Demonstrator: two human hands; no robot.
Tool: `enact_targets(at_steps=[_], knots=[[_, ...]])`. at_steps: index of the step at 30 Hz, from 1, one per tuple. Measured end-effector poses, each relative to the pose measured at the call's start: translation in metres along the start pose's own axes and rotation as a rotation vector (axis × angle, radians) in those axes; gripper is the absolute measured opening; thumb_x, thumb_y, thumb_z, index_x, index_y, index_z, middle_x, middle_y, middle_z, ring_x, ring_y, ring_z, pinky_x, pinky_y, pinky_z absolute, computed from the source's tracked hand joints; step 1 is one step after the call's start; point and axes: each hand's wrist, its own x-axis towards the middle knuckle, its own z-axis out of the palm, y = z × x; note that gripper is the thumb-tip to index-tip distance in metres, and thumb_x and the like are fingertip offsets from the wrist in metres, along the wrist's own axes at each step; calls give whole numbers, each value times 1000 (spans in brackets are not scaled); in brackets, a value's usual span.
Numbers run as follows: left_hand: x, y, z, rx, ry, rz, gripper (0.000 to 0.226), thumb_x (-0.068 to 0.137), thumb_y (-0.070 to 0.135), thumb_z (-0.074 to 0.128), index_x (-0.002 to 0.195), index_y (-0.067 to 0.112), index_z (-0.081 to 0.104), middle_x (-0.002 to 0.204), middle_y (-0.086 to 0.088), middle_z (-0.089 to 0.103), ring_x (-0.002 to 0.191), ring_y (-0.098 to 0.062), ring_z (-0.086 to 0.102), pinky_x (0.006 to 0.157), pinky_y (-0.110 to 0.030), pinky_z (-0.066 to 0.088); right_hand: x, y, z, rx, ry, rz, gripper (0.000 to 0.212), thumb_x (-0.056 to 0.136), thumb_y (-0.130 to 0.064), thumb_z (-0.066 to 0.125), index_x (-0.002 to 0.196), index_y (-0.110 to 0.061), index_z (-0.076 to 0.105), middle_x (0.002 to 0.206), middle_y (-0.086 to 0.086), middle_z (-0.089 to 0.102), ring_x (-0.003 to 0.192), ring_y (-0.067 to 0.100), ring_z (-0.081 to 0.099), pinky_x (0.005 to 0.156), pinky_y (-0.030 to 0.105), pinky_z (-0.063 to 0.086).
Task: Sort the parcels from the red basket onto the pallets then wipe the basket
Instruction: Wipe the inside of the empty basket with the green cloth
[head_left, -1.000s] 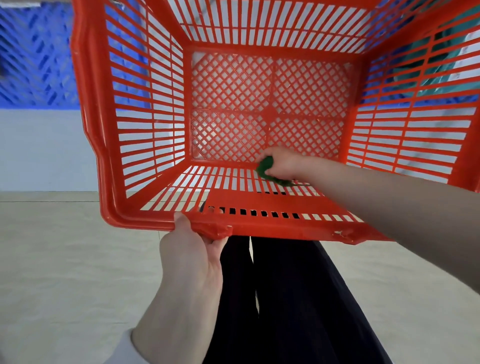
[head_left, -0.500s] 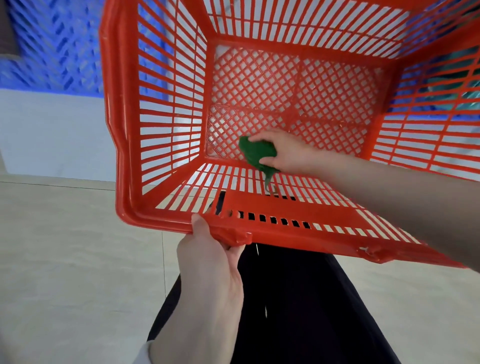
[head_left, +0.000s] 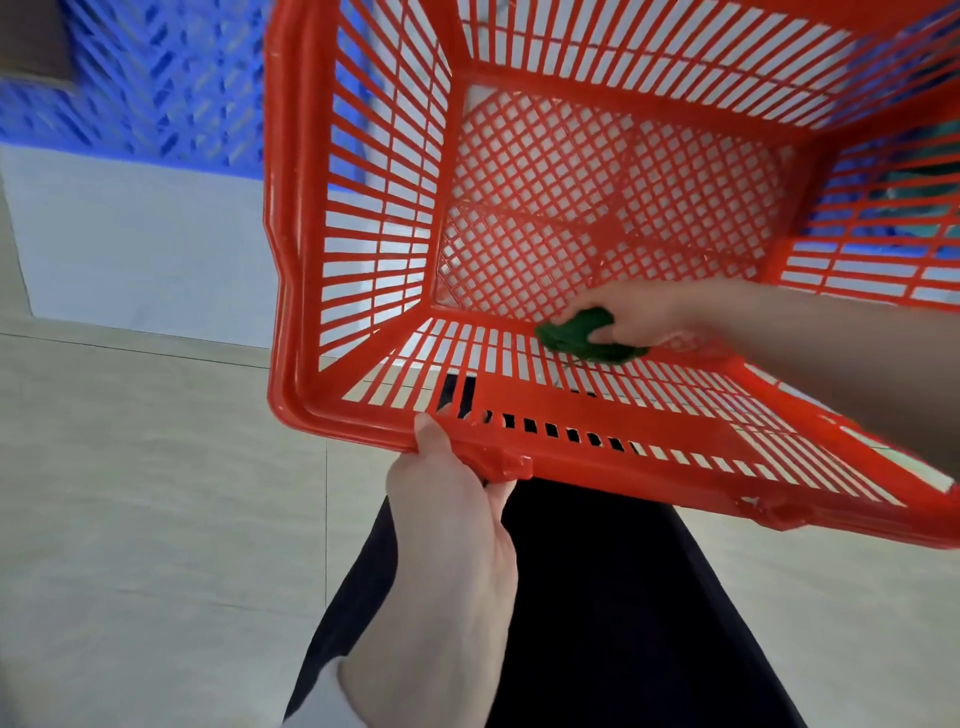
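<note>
The red basket is tilted toward me, its open mouth facing the camera and no parcels inside. My left hand grips its near rim from below, thumb on the rim's edge. My right hand reaches inside and holds a crumpled green cloth. The cloth is pressed where the near slatted wall meets the mesh bottom.
A blue pallet stands behind the basket at upper left, with a brown parcel corner on it. Something teal shows through the basket's right wall. Beige floor tiles lie below, and my dark trousers are under the basket.
The basket has shifted right and tilted more. My right hand with the green cloth swept left along the near wall, then back right. My left hand kept its grip on the rim.
</note>
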Motion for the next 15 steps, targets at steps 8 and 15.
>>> enact_targets(at_steps=[8,15], knots=[[0,1,2,17,17,23,19,95,30,45,76,26,47,86,-4,62,74,-22,63,83,-54,53,11,-35,18,90,55,-53,41,93,-11,47,130,-27,47,126,2,50,92,11,54,73,22,46],[-2,0,6,-15,37,24,16,96,27,44,81,22,45,84,-4,59,69,-20,62,75,-49,55,-47,-31,4,462,-143,-197,35,92,-14,53,101,-47,60,105,-20,61,93,1,62,76,13,52]])
